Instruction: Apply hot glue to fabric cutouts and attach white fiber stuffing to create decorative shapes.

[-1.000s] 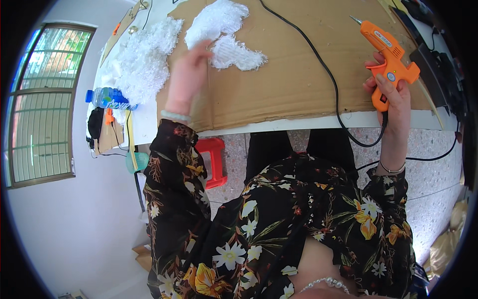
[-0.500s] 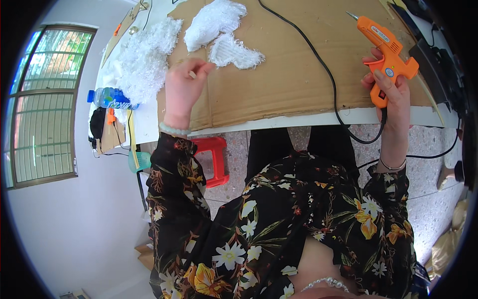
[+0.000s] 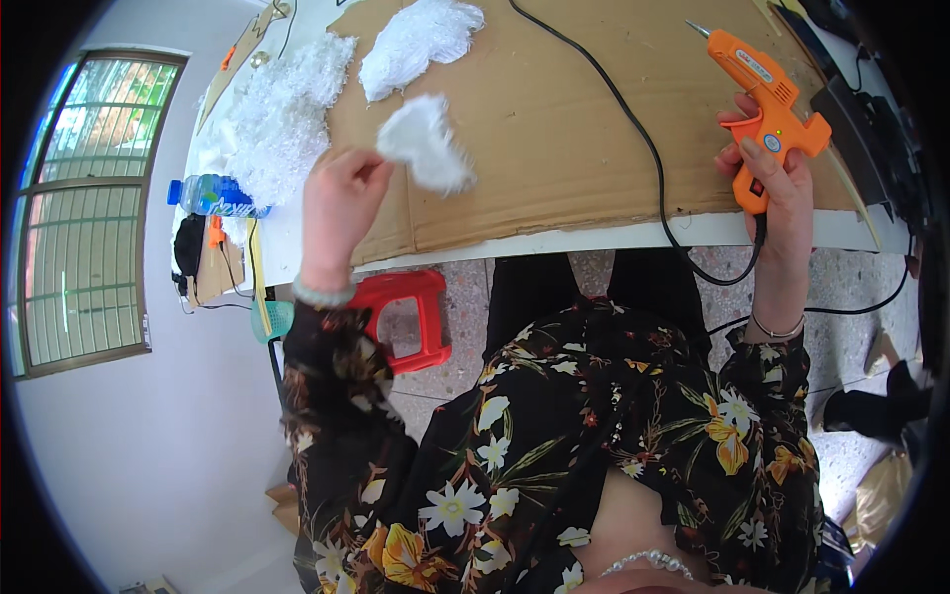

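My left hand [image 3: 343, 194] pinches the edge of a small white fluffy fabric piece [image 3: 427, 145], which is lifted off the cardboard and slightly blurred. In my right hand [image 3: 777, 183] is an orange hot glue gun [image 3: 767, 109], its handle wrapped by my fingers and its metal nozzle pointing away to the upper left. A small green light glows on its body. Beyond my left hand lies a larger white fluffy piece [image 3: 421, 48] on the cardboard. Beside it, a heap of white fringed material [image 3: 287, 109] covers the table's left side.
Brown cardboard [image 3: 554, 168] covers the white table. A black cord [image 3: 633, 114] runs across it, and the gun's cord hangs over the front edge. A water bottle [image 3: 220, 195] lies at the left. Below stands a red stool [image 3: 428, 322]. Dark equipment [image 3: 856, 139] borders the right.
My left hand has taken hold of the smaller fluffy piece, lifted it and drawn it toward me. My right hand keeps the glue gun in nearly the same place. A dark shape appears at lower right.
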`<state>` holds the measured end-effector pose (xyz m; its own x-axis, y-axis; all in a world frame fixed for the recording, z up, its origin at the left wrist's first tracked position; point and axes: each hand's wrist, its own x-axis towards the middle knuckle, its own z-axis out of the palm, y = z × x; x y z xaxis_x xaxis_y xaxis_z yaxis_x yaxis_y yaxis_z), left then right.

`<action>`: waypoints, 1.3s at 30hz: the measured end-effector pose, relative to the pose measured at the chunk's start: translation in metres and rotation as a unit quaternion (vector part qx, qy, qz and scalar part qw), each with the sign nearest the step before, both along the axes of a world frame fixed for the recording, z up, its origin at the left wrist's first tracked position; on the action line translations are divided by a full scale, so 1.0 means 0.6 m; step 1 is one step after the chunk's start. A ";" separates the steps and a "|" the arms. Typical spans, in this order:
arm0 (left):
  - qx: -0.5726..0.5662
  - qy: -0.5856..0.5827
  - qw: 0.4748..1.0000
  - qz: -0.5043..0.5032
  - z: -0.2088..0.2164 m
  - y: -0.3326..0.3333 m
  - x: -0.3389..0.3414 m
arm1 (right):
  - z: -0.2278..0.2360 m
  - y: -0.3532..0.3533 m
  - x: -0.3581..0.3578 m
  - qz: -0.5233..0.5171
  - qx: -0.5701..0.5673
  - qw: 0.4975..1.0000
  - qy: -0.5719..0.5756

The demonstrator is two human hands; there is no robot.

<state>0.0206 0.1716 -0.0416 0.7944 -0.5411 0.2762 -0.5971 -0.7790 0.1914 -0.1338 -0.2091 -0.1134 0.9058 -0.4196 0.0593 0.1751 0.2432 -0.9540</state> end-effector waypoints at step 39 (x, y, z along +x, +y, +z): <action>-0.074 -0.118 0.990 0.024 -0.035 0.090 -0.199 | -0.012 -0.039 0.014 -0.001 -0.022 1.000 0.001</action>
